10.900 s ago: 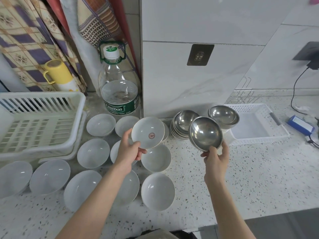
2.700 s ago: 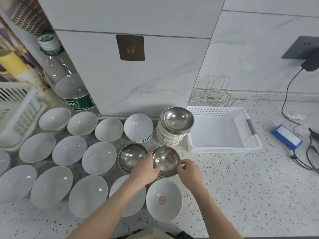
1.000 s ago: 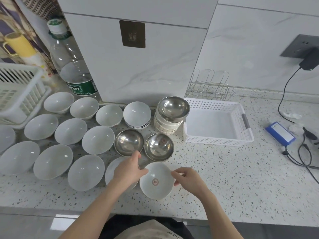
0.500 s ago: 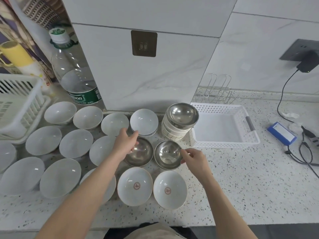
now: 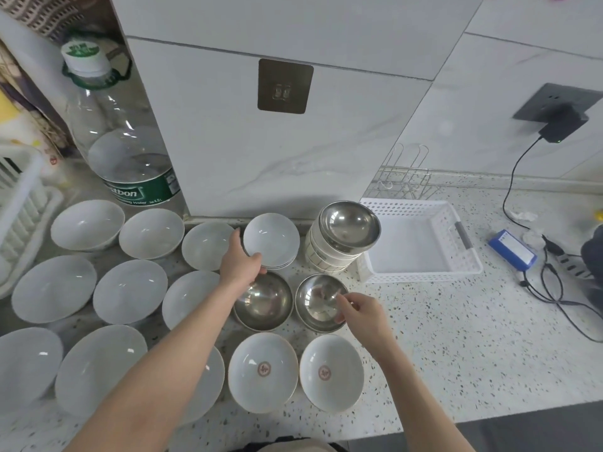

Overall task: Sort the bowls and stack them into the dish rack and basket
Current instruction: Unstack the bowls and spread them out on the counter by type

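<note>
My left hand [image 5: 240, 261] grips the near-left rim of a short stack of small white bowls [image 5: 274, 238] by the wall. My right hand [image 5: 360, 313] pinches the right rim of the right steel bowl [image 5: 318, 301]. A second steel bowl [image 5: 266, 303] sits beside it, partly under my left wrist. Two white bowls with a red mark [image 5: 262, 370] [image 5: 330, 370] stand in front. A taller bowl stack topped by a steel bowl [image 5: 349, 226] stands next to the empty white basket [image 5: 421, 277]. The white dish rack [image 5: 19, 203] is at the far left edge.
Several plain white bowls [image 5: 130, 290] cover the counter's left half. A large water bottle [image 5: 127, 151] stands at the back left. A wire rack [image 5: 403, 181] lies behind the basket. A blue box [image 5: 512, 251], cables and a plugged-in charger [image 5: 563, 123] are on the right.
My left hand has moved from the left steel bowl up to the white bowl stack and taken its rim. My right hand stays at the right steel bowl's rim.
</note>
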Demonstrator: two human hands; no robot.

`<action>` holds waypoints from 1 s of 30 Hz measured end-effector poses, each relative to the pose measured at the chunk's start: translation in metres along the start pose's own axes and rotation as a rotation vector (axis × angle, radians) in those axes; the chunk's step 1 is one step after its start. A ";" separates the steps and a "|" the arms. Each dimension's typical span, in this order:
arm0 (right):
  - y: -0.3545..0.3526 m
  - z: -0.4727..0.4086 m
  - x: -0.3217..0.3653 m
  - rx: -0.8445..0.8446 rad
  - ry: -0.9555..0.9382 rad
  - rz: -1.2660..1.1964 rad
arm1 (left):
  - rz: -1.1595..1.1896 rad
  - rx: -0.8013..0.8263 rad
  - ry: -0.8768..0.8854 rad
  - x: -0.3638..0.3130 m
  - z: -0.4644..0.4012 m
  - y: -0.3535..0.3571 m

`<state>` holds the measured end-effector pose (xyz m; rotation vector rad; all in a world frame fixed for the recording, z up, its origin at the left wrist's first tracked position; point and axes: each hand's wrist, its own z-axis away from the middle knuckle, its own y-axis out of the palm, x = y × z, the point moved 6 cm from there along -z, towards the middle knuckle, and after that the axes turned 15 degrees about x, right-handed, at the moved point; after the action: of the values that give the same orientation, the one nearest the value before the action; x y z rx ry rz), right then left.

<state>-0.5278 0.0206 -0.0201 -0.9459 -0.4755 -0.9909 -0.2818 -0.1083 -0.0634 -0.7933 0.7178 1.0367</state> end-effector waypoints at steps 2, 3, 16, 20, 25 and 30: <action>0.004 -0.002 0.001 0.001 0.004 0.001 | -0.019 0.020 0.038 -0.003 0.001 0.000; 0.007 -0.004 0.003 0.005 0.006 0.009 | -0.023 0.031 0.050 -0.004 0.001 0.001; 0.028 -0.036 0.044 0.067 0.013 0.065 | 0.200 0.095 0.087 -0.019 0.012 -0.003; 0.035 -0.052 0.055 0.078 0.031 0.085 | 0.357 0.098 0.099 -0.014 0.024 -0.017; 0.047 -0.071 0.074 0.034 0.043 0.141 | 0.543 0.039 0.132 -0.003 0.043 -0.044; 0.060 -0.091 0.083 -0.024 0.113 0.191 | 0.653 0.007 0.142 0.010 0.064 -0.060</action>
<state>-0.4414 -0.0839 -0.0360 -0.9334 -0.2734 -0.8727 -0.2138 -0.0678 -0.0251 -0.6387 1.1427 1.5693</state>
